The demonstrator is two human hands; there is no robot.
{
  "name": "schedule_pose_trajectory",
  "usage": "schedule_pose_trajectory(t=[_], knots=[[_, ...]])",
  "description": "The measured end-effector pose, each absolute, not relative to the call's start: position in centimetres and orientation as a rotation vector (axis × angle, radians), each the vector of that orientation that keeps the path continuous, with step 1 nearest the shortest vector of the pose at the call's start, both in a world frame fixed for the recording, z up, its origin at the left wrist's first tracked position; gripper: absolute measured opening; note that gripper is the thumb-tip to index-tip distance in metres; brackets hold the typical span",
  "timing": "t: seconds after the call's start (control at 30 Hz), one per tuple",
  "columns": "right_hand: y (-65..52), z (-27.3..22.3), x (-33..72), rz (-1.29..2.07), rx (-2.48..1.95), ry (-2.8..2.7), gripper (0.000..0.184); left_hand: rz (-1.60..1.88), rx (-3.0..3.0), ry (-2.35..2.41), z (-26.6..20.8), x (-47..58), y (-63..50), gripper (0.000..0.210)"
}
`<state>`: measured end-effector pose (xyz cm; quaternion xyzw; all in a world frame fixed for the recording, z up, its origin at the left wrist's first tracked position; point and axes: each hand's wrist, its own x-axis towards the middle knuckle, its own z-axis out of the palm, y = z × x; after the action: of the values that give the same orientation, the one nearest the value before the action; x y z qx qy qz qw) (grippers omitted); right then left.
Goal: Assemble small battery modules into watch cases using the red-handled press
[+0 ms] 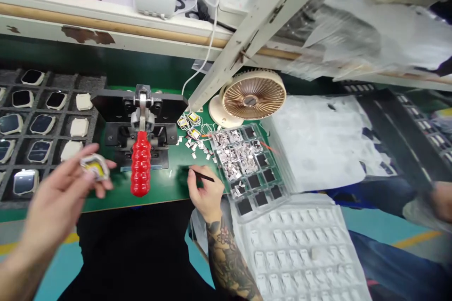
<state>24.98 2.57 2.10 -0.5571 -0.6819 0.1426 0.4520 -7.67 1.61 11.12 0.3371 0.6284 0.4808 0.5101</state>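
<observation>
Near the left side of the frame, the left hand (72, 183) is gripping a small watch case (94, 168) by its edge, and the yellow part inside it is showing. At the centre, the right hand (206, 193) is closing its fingers around a dark slim tool (205, 177), holding it as one holds a pen. The long axis of this tool is running nearly across the frame, its right end a little lower, so its left end is facing roughly toward the watch case. The case is lying to the left of the right hand, well apart from it, and the red handle (140, 164) of the black press (113, 109) is standing between them. The left hand is therefore the nearer one to the case, touching it directly. Just above the right hand, small pale pieces (192, 145) are lying scattered on the green tabletop (171, 186), and to its right a clear plastic tray (260, 208) is holding more of such pieces in its compartments. At the left edge, a dark foam tray (65, 81) is carrying other watch cases, near the left hand.
</observation>
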Motion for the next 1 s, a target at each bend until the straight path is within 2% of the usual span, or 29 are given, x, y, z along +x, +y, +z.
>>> schedule_pose_trajectory(t=[0.13, 0.27, 0.47, 0.63, 0.87, 1.0], knots=[[2.7, 2.7, 23.5, 0.673, -1.258, -1.394, 0.019, 1.066, 0.863, 1.267, 4.8, -1.8, 0.2, 0.039], [2.3, 2.7, 20.6, 0.820, -1.155, -1.377, 0.016, 1.033, 0.927, 1.193, 1.2, 0.7, 0.9, 0.044], [1.1, 1.7, 18.0, 0.686, -1.160, -1.471, 0.017, 0.982, 0.967, 1.227, 0.6, 0.8, 0.2, 0.049], [1.3, 1.3, 17.8, 0.714, -1.144, -1.501, 0.020, 1.000, 0.933, 1.202, 0.4, 0.8, 0.2, 0.051], [1.5, 0.7, 17.3, 0.700, -1.194, -1.394, 0.009, 0.985, 0.925, 1.206, 1.5, 0.7, 0.6, 0.054], [1.4, 0.8, 17.3, 0.694, -1.167, -1.392, 0.009, 0.991, 0.909, 1.202, 1.9, 0.8, 0.7, 0.056]])
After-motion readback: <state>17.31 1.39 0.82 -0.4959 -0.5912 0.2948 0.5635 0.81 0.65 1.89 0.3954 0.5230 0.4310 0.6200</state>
